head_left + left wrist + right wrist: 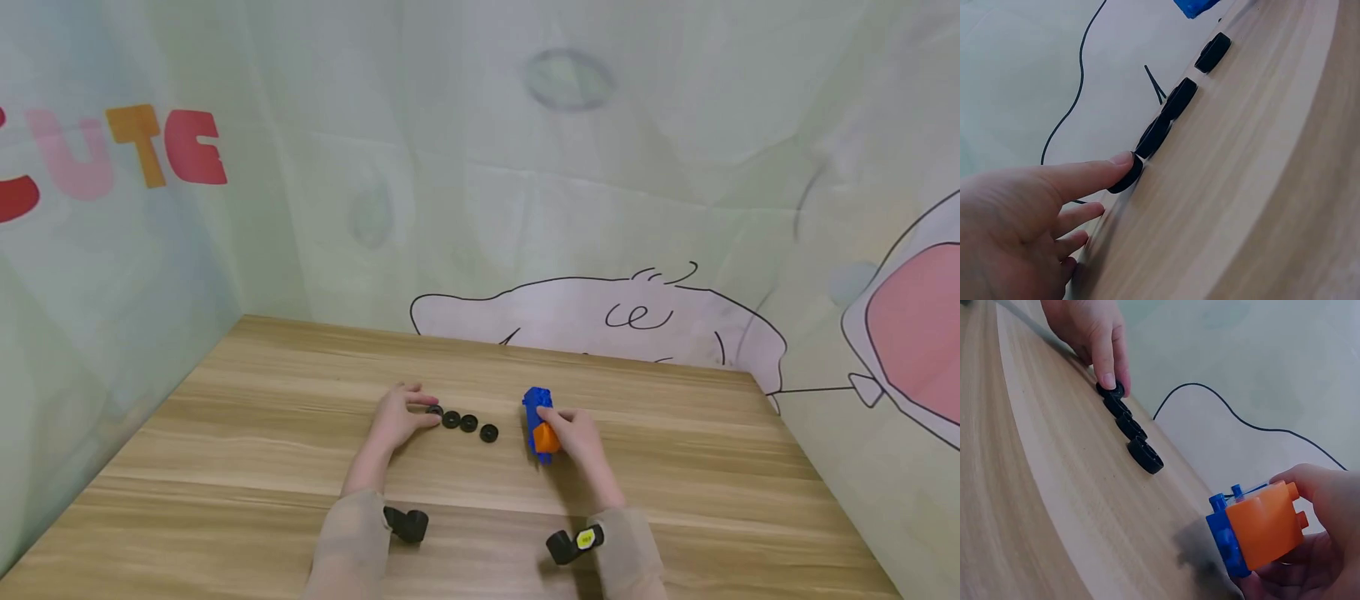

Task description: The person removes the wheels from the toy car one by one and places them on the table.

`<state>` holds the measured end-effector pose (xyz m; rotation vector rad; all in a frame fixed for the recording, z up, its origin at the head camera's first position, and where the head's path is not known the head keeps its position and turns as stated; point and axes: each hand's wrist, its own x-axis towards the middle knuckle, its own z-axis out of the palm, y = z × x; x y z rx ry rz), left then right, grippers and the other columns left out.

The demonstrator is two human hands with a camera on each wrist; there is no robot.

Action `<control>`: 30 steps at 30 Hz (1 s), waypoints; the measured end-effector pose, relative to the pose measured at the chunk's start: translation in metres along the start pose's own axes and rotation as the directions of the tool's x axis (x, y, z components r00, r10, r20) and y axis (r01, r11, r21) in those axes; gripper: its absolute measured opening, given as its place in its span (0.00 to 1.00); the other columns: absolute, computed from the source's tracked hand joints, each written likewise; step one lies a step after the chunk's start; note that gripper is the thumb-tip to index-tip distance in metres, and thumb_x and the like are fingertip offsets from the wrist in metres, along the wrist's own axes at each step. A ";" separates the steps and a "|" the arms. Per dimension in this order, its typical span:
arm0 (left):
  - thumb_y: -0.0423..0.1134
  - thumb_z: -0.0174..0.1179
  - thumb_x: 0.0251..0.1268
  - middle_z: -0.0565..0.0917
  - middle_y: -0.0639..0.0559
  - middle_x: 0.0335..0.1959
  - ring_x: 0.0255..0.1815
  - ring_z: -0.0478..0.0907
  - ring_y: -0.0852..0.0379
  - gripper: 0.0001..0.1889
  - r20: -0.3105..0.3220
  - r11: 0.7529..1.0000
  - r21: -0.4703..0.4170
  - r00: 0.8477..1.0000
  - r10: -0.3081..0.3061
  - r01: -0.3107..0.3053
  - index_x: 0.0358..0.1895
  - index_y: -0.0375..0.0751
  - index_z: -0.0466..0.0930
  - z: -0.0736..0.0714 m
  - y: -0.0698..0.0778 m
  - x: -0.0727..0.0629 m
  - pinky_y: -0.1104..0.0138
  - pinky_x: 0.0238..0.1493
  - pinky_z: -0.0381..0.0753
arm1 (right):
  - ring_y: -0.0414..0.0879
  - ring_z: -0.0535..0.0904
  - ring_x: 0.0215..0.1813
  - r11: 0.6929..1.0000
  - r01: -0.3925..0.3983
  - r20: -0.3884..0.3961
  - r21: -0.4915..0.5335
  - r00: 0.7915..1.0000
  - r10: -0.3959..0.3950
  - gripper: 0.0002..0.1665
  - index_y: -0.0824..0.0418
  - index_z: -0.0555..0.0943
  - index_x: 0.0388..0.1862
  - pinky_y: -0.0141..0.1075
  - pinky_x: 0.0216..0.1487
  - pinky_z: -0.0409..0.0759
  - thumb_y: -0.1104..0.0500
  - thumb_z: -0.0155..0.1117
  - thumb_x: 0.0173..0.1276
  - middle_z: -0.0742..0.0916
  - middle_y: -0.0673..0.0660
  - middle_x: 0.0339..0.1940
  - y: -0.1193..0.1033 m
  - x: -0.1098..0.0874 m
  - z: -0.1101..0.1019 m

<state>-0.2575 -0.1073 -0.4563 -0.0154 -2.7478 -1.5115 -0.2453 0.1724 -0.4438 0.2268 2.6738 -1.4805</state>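
Observation:
Several black toy wheels lie in a slanting row on the table. My left hand is at the row's left end, where thumb and forefinger pinch the last black wheel; its other fingers extend beyond it. To the right of the row, my right hand grips a toy block vehicle made of a long blue base and an orange block. Blue pegs stick out of the base in the right wrist view, and a shadow shows beneath it. The palm side of the grip is partly hidden.
The wood-grain table ends at a pale printed cloth that hangs behind and on both sides. Black wrist cameras are worn at both sleeves. One wheel lies slightly apart from the others, nearest the right hand.

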 end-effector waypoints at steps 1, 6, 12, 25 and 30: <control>0.32 0.69 0.56 0.64 0.31 0.71 0.77 0.46 0.31 0.16 0.001 1.000 0.002 1.000 0.000 0.000 0.49 0.31 0.83 0.000 0.000 0.000 0.40 0.74 0.42 | 0.45 0.75 0.34 1.000 0.005 -0.002 -0.009 1.000 -0.005 0.29 0.72 0.82 0.51 0.30 0.33 0.71 0.46 0.59 0.70 0.84 0.59 0.33 0.000 0.000 0.000; 0.34 0.67 0.59 0.62 0.31 0.73 0.77 0.45 0.32 0.16 0.009 0.999 0.046 1.000 0.010 -0.010 0.51 0.33 0.83 0.001 -0.001 0.000 0.37 0.72 0.43 | 0.46 0.76 0.34 0.998 0.006 -0.023 -0.057 1.000 -0.008 0.29 0.71 0.84 0.47 0.30 0.32 0.72 0.45 0.62 0.67 0.86 0.60 0.34 -0.001 -0.002 0.002; 0.37 0.65 0.62 0.61 0.32 0.73 0.77 0.45 0.31 0.16 0.025 0.993 0.115 0.999 0.028 -0.031 0.53 0.37 0.83 0.002 -0.002 0.000 0.30 0.68 0.44 | 0.46 0.78 0.34 0.993 0.011 -0.047 -0.119 0.999 -0.017 0.29 0.71 0.86 0.44 0.30 0.32 0.73 0.44 0.67 0.63 0.88 0.61 0.35 -0.003 -0.003 0.004; 0.38 0.63 0.64 0.57 0.32 0.75 0.78 0.41 0.30 0.16 0.068 0.990 0.131 0.997 0.034 -0.042 0.54 0.40 0.83 0.002 -0.001 -0.002 0.30 0.68 0.42 | 0.46 0.82 0.35 0.987 0.041 -0.063 -0.153 0.997 -0.051 0.28 0.70 0.87 0.41 0.33 0.35 0.78 0.44 0.71 0.59 0.89 0.65 0.39 -0.002 -0.002 0.007; 0.39 0.63 0.65 0.56 0.31 0.75 0.78 0.40 0.29 0.17 0.090 0.992 0.121 0.995 0.033 -0.044 0.56 0.39 0.82 0.001 -0.002 -0.002 0.31 0.69 0.41 | 0.45 0.81 0.33 0.990 0.037 -0.059 -0.140 0.997 -0.046 0.27 0.71 0.86 0.42 0.34 0.34 0.79 0.46 0.71 0.60 0.89 0.66 0.39 -0.003 -0.002 0.007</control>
